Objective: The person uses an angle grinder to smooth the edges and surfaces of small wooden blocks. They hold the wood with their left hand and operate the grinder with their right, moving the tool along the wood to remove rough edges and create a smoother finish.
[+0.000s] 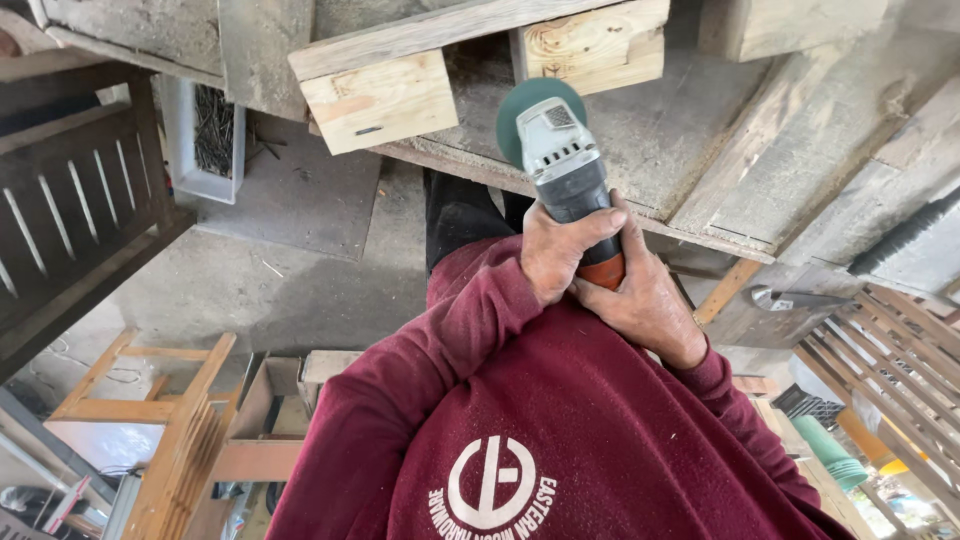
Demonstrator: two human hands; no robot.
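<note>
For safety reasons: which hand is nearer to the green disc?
Left. The left hand grips the grinder body behind the green disc; the right hand holds its orange rear, farther back.

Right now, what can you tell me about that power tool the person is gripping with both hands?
It is an angle grinder with a grey, vented metal-looking head, a dark body and an orange band near the rear. A round green disc sits at its head, close to a pale wooden block of a pallet-like frame; contact cannot be told. The tool points away from the person. The left hand wraps its body and the right hand clasps just behind it.
</note>
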